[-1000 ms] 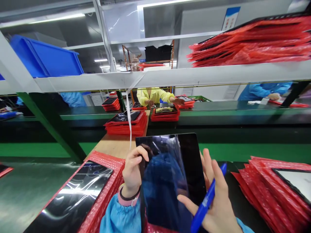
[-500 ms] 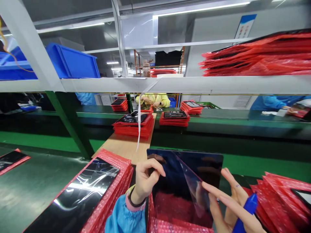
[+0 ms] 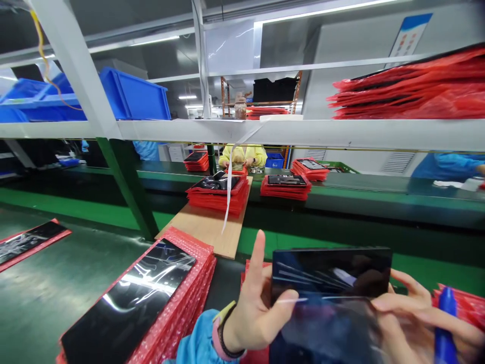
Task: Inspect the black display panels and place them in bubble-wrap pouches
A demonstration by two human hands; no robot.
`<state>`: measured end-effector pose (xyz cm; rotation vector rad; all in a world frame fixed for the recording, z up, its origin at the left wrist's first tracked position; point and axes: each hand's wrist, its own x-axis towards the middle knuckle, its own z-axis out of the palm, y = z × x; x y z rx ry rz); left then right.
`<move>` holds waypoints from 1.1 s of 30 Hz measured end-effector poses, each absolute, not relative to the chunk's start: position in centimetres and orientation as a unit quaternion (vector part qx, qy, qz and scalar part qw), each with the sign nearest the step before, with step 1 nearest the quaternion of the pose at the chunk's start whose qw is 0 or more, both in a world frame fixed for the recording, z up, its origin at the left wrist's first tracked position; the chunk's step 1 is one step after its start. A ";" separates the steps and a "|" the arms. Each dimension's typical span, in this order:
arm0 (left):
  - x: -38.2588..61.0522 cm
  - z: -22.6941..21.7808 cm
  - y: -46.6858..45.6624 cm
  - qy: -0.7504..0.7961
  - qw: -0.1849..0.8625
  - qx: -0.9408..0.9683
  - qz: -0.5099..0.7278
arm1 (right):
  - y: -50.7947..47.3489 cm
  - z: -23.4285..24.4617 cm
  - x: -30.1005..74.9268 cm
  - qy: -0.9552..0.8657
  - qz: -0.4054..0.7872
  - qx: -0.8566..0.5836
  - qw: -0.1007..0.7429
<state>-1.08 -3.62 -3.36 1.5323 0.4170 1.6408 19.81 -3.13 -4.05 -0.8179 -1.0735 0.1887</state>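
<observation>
A dark glass screen panel (image 3: 329, 270) is tilted up in front of me. Across its front lies a clear film (image 3: 326, 328), its upper edge running between my two hands. My left hand (image 3: 255, 308) is at the panel's left edge, thumb on the front at the film's edge, index finger pointing up, other fingers partly behind. On the right side, my right hand (image 3: 420, 318) pinches the film's edge with thumb and forefinger. A blue pen-shaped tool (image 3: 445, 323) is tucked between its fingers. The lower part of the panel is blurred.
To the left, a black screen (image 3: 129, 298) tops a stack of red bubble bags (image 3: 189, 298). Another stack (image 3: 217, 197) stands on a wooden board (image 3: 206, 232). Overhead runs a white shelf (image 3: 295, 132) with blue bins (image 3: 134, 96). A person in yellow (image 3: 242, 154) works opposite.
The panel sits further right in view as the view shifts left. The film has gone from a diagonal fold to a level edge lower across the panel. My left hand has uncurled, index finger raised.
</observation>
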 end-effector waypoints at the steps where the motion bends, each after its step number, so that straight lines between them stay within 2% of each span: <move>1: -0.9 -3.3 -3.8 0.170 0.423 0.617 0.642 | -2.8 -3.4 19.5 -0.509 0.071 -0.349 0.784; 6: -0.3 -3.1 -4.4 0.180 0.436 0.637 0.610 | -1.5 -2.3 19.5 -0.532 0.076 -0.301 0.788; 14: -0.1 -2.5 -4.4 0.132 0.422 0.656 0.611 | -1.5 -3.7 20.4 -0.486 0.152 -0.321 0.799; 19: -0.2 -2.3 -4.6 0.171 0.504 0.608 0.589 | -1.9 -3.3 19.7 -0.434 0.223 -0.365 0.793; 25: -0.4 -1.7 -4.5 0.223 0.526 0.579 0.582 | -2.1 -3.0 19.7 -0.388 0.305 -0.409 0.768; 33: -0.6 -0.6 -3.0 0.045 0.686 0.447 0.573 | -1.8 -3.0 20.3 -0.293 0.385 -0.443 0.755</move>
